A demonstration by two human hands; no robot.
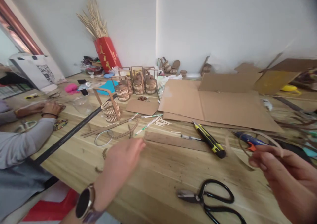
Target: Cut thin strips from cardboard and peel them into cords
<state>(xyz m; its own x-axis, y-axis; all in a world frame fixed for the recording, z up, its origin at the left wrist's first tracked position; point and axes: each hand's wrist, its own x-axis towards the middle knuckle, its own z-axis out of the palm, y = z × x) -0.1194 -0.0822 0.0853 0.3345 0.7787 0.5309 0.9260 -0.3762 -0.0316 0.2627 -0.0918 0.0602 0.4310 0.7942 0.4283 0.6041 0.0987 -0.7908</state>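
Note:
A thin, pale curled strip [268, 136] is pinched between the thumb and fingers of my right hand [284, 171], at the right edge. My left hand [123, 154], with a watch on its wrist, is blurred over the table, its fingers pressed together; what they hold, if anything, cannot be made out. Beyond it lie a white ring [103, 138], a woven chain-like strip [127, 131] and green-and-white sticks [148, 125]. A small basket with a tall handle [110, 111] stands upright further back. Between my hands are a brown flat strip [173, 141] and a yellow-black cutter [209, 140].
Black-handled scissors [204, 197] lie near the front. Flat cardboard [223, 107] covers the back right, with a blue glue gun [250, 139] before it. Several lidded baskets [138, 83] stand behind. At left are a clear jar [82, 105] and another person's hands [52, 108].

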